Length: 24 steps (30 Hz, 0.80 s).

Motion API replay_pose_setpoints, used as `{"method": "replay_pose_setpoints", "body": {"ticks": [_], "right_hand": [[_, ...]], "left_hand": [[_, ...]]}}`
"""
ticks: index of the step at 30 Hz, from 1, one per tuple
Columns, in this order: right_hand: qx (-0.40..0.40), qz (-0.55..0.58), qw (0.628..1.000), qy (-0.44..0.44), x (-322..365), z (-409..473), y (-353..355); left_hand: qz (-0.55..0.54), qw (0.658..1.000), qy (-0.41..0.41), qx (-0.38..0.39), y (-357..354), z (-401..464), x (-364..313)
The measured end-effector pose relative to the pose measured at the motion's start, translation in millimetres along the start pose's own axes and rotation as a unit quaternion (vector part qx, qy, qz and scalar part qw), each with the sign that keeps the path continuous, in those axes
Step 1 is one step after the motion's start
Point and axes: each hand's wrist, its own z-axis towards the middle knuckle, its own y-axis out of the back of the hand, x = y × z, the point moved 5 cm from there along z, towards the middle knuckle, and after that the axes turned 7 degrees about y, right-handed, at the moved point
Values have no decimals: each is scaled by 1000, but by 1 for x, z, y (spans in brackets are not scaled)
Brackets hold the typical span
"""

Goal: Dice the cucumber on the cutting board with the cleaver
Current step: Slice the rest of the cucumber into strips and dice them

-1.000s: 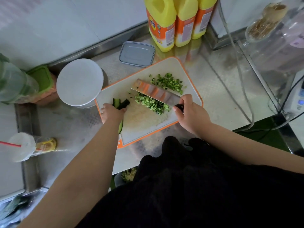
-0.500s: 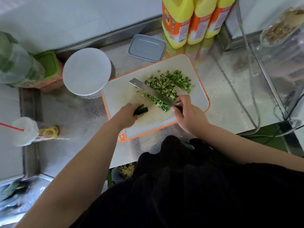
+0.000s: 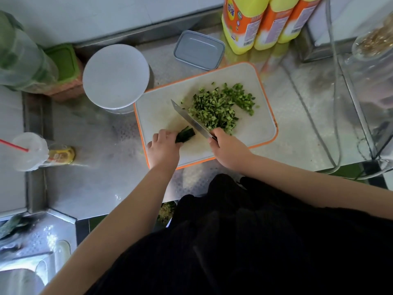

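A white cutting board point(image 3: 257, 126) with an orange rim lies on the steel counter. A heap of diced cucumber point(image 3: 221, 105) covers its far right half. My left hand point(image 3: 163, 145) holds a short bundle of dark green cucumber strips point(image 3: 185, 135) down on the board's near left part. My right hand point(image 3: 227, 147) grips the handle of the cleaver point(image 3: 189, 119). The blade stands on edge between the strips and the diced heap, its tip pointing away to the left.
A white round lid on a container point(image 3: 116, 75) stands left of the board. A grey box lid point(image 3: 198, 50) and yellow bottles point(image 3: 244, 22) are behind it. A cup with a red straw point(image 3: 29, 151) sits far left, cables point(image 3: 333, 103) and glass jars on the right.
The cleaver has pushed the diced pieces into one heap on the right. My left hand has brought the cucumber strips from the board's left edge toward the blade.
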Motion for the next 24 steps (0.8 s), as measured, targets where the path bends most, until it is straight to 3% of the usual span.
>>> {"method": "replay_pose_setpoints", "body": {"ticks": [4,7,14,24], "right_hand": [[3,-9,1000,-9,2,1,-7],[28,19,999,-14,8,-1,-17],[85,62,994,-19,18,-3,-38],[28,91,995,-34,9,-1,-24]], "left_hand": [[-13,996,84,2,-1,-9,5],[-46,994,102,0,-3,-15,8],[-52,995,77,-24,-3,-10,13],[-60,998,-4,-16,-5,1,2]]}}
